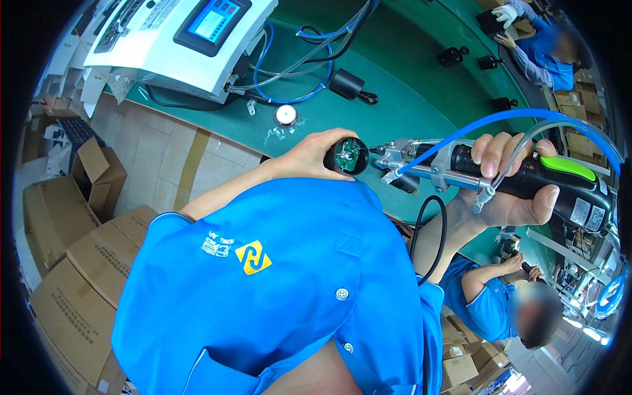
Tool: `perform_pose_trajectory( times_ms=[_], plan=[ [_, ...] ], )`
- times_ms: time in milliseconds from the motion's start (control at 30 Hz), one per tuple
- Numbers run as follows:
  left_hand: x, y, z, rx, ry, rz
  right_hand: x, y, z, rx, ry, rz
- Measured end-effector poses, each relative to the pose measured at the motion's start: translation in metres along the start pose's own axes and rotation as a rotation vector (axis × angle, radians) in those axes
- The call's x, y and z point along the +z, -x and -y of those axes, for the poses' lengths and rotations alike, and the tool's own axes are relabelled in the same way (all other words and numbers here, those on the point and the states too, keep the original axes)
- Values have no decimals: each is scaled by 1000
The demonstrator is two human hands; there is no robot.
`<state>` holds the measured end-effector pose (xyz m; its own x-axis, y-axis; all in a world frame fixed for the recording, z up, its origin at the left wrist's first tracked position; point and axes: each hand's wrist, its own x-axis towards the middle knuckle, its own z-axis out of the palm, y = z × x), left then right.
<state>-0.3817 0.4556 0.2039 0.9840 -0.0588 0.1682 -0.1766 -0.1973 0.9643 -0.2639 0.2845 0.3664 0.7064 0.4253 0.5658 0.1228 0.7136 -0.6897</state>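
Note:
My left hand [311, 155] is closed round a black cylindrical housing [364, 158], its open end showing a green circuit board [345, 155] inside. In my right hand [503, 174] is a black electric screwdriver [526, 175] with a green lever and a metal screw-feed head, lying almost level. The tip of its head [382, 150] is at the housing's right rim; whether it touches a screw is too small to tell. A blue hose [500, 116] and a clear tube run from the tool. Beneath the head, another black cylinder [405, 183] is partly hidden.
A white machine with a screen [209, 25] stands at the back left of the green bench [395, 85]. A round white-topped part [286, 116] and a black cylindrical unit [347, 85] lie before it. Cardboard boxes [72, 299] are stacked left. Co-workers [543, 56] sit at the right.

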Motion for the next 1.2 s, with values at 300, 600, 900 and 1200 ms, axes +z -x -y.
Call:
perform_pose_trajectory(
  times_ms=[300,600,900,1200],
  plan=[
    [3,1,4,-19,-32,25,7,12,-14,18,53,-1],
    [0,-6,10,-99,103,30,-4,-18,33,18,-38,237],
    [2,-4,-1,-94,89,68,0,-8,0,3,-109,153],
    [2,-6,-8,-32,-2,65,5,-3,-6,-3,-63,30]
  ],
)
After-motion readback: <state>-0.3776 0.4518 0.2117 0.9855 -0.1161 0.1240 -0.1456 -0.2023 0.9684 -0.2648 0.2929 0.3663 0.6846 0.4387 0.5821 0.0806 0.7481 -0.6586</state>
